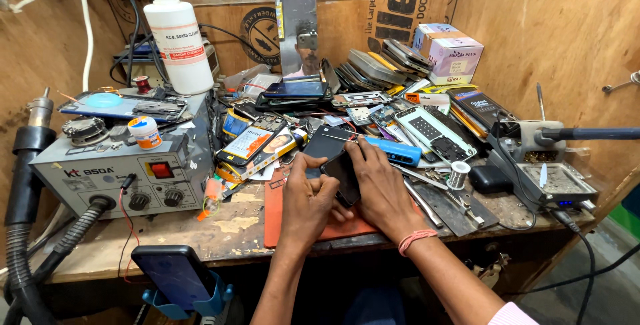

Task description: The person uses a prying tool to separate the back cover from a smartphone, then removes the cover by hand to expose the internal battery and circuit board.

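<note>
Nearest the viewer, a dark phone (170, 273) stood in a blue stand (200, 302) at the front edge of the wooden workbench (220, 235). Just beyond, both hands met over an orange work mat (275, 222): the left hand (308, 202) curled with its fingers closed round the left edge of a black phone (343, 177), thumb pressed on top; the right hand (380, 188), a pink thread band (417, 238) at its wrist, was folded over the phone's right side, fingertips on its upper edge. The phone was held just above the mat, between the two hands. To the right lay tweezers (423, 202) and a small spool of solder wire (458, 175), then a metal tray (559, 182) holding grey residue, with a soldering iron holder (527, 140) behind it. A blue-handled tool (393, 150) rested just behind the right hand. To the left stood a grey hot-air rework station (110, 172), a small round tub (145, 132) on its top. Farther back, a heap of phone parts and boards (373, 108) covered the bench; a white plastic bottle (178, 40) stood upright at left, and a cardboard box (448, 52) at right, contents not visible.
</note>
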